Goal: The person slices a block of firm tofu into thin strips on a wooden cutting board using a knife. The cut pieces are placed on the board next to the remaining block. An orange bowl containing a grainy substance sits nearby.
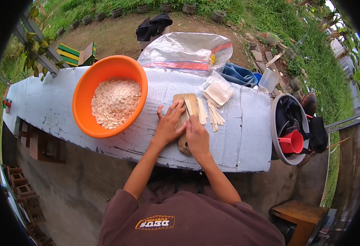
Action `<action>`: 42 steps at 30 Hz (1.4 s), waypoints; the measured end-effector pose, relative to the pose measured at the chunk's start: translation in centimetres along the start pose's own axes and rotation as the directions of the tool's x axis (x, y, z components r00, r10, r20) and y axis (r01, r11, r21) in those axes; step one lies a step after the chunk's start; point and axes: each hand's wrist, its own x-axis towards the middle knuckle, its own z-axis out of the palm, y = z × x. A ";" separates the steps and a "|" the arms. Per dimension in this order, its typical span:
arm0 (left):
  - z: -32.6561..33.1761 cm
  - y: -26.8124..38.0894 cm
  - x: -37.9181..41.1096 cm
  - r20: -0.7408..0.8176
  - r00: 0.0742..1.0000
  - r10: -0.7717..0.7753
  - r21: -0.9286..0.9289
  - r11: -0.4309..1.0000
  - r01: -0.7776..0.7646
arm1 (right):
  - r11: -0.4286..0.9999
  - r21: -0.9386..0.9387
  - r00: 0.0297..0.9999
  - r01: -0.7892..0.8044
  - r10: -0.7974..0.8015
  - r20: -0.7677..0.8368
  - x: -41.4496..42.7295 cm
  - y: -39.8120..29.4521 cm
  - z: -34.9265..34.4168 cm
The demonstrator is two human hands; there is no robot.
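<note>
A wooden cutting board point(184, 148) lies on the metal-topped table point(250, 132) before me. My left hand point(169, 124) rests on the board, its fingertips against pale flat strips point(188, 104). My right hand point(197, 135) is closed beside it over the board's right edge, apparently around a thin tool; the hand hides most of it. Further cut strips point(202, 111) lie at the board's right side, and a loose fan of strips point(215, 115) lies beyond them. Above these is a clear plastic package of pale sheets point(218, 90). An orange basin point(83, 118) to the left holds many small pale flakes point(115, 103).
A silvery woven sack point(180, 49) and a blue cloth point(236, 73) are at the table's far edge. A clear plastic container point(268, 80) is at the far right corner. A grey bucket point(276, 144) with dark items and a red dipper point(293, 141) stands right of the table.
</note>
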 end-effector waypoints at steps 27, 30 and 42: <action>0.0 -0.1 -0.3 0.002 0.999 0.043 0.036 0.998 -0.043 | 0.997 -0.072 1.000 0.030 -0.031 0.000 -7.2 1.5 -2.1; -0.1 -0.1 -0.3 -0.002 0.999 0.041 0.046 0.998 -0.041 | 0.995 -0.088 0.999 0.036 -0.036 0.005 -8.9 1.9 -2.6; 0.0 -0.4 -0.5 -0.040 0.999 0.024 -0.030 0.999 -0.025 | 0.999 0.049 0.997 0.017 -0.013 -0.077 -6.4 0.9 -3.1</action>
